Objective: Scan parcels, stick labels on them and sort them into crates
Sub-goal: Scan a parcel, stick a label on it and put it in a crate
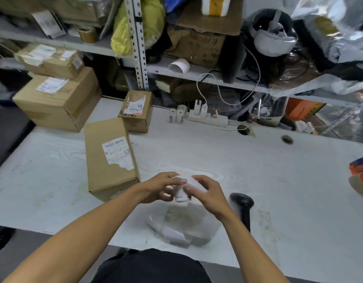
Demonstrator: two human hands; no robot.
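Head view: white worktable below cluttered metal shelves.

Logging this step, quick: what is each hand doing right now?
Left hand: pinching the white label.
Right hand: gripping the same label from the other side.

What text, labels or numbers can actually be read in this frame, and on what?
None can be quoted.
Long carton's shipping label: barcode and print, blurred.
Small carton's label: barcode, blurred.
Stacked cartons' labels: blurred.
Small white rolls: dark characters, too small.
Shelf box: faint handwriting, illegible.
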